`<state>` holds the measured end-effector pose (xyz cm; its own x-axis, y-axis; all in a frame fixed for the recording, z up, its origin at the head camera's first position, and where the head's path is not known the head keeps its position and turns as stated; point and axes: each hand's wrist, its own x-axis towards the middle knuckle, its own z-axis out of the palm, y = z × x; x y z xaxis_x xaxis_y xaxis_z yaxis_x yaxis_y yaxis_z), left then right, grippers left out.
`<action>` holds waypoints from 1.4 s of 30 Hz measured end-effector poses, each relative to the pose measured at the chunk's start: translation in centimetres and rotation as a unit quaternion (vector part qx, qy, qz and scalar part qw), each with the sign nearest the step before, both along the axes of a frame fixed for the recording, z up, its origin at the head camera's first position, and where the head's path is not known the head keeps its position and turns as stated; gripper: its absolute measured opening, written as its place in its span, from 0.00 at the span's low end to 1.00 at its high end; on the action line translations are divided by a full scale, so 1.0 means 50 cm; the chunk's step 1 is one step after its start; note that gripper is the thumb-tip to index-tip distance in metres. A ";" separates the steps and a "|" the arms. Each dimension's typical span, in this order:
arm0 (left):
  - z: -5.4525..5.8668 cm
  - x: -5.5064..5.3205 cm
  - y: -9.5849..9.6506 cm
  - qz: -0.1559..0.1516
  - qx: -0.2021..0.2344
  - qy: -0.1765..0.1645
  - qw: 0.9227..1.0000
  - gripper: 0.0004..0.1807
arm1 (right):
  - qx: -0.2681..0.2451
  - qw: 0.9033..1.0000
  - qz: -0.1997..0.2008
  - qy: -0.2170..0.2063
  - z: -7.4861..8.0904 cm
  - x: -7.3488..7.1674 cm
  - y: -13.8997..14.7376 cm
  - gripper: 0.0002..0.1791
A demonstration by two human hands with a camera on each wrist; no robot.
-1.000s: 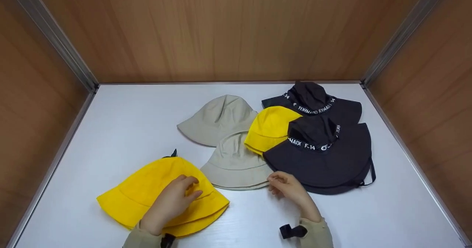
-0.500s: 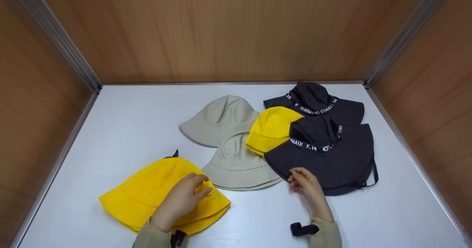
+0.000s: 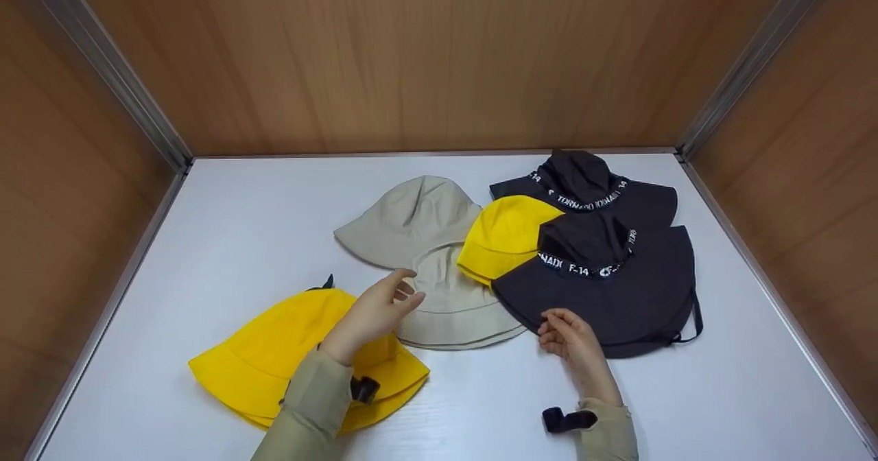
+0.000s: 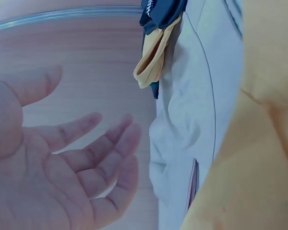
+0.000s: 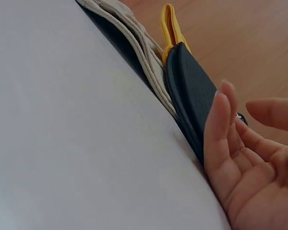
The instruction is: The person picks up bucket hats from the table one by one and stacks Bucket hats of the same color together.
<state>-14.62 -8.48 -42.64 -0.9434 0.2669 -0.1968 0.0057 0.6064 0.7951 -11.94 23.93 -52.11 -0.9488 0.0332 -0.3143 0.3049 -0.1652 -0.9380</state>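
My left hand [image 3: 374,310] hovers between the large yellow bucket hat [image 3: 267,351] and the front beige bucket hat [image 3: 456,320], holding nothing. In the left wrist view its fingers [image 4: 93,167] are loosely bent, with bare air around them. My right hand [image 3: 573,344] is at the front brim of the near black hat [image 3: 617,310], its fingers relaxed and nothing in them. The right wrist view shows the right palm [image 5: 259,187] turned up beside that dark brim [image 5: 189,91]. The left forearm covers part of the yellow hat.
Behind lies a second beige hat [image 3: 405,221]. A smaller yellow hat [image 3: 507,234] is tucked partly under the near black hat, and another black hat [image 3: 583,186] with white lettering sits at the back right. Wooden panels [image 3: 439,63] enclose the white table [image 3: 240,228] on three sides.
My left hand has moved forward and right, from over the large yellow hat to the beige hat's left side. The right hand first shifted right to the black brim, then stayed there.
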 end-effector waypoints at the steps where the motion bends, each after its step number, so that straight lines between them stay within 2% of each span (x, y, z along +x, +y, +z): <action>1: 0.000 -0.013 0.006 0.004 0.011 -0.001 1.000 0.25 | -0.001 1.000 -0.001 0.001 -0.001 0.000 0.001 0.07; 4: -0.002 -0.051 0.028 0.020 0.038 -0.003 0.999 0.25 | -0.004 1.000 -0.006 0.001 -0.002 0.000 0.004 0.07; 8: -0.010 -0.095 0.060 0.049 0.075 -0.026 0.996 0.25 | -0.005 1.000 -0.004 0.001 -0.002 0.001 0.006 0.07; 11: -0.019 -0.120 0.087 0.074 0.108 -0.053 0.990 0.26 | -0.005 1.000 0.000 -0.001 -0.002 0.002 0.007 0.07; 14: -0.032 -0.136 0.115 0.094 0.131 -0.078 0.984 0.25 | -0.001 1.000 -0.001 0.001 0.000 0.001 0.007 0.07; 17: -0.047 -0.144 0.140 0.102 0.135 -0.101 0.980 0.25 | 0.000 1.000 -0.002 0.001 -0.001 -0.002 0.006 0.07; 20: -0.059 -0.150 0.161 0.106 0.123 -0.107 0.981 0.23 | -0.002 1.000 0.002 0.001 -0.002 -0.004 0.004 0.07; 24: -0.061 -0.158 0.181 0.107 0.127 -0.108 0.980 0.23 | 0.000 1.000 -0.002 0.003 -0.003 -0.004 0.002 0.07; 31: -0.065 -0.165 0.201 0.118 0.145 -0.128 0.974 0.26 | -0.004 1.000 -0.001 0.005 -0.004 -0.003 -0.004 0.07; 35: -0.072 -0.164 0.207 0.108 0.154 -0.122 0.974 0.28 | 0.004 1.000 -0.004 0.000 -0.004 -0.001 -0.006 0.07; 42: -0.075 -0.159 0.213 0.101 0.171 -0.101 0.975 0.24 | 0.011 1.000 -0.005 0.007 -0.001 0.000 -0.008 0.07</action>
<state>-22.60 2.16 -46.40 -0.9347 0.1622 -0.3163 -0.2642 0.2785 0.9234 -11.92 23.55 -52.17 -0.9528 0.0490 -0.2996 0.2898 -0.1472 -0.9457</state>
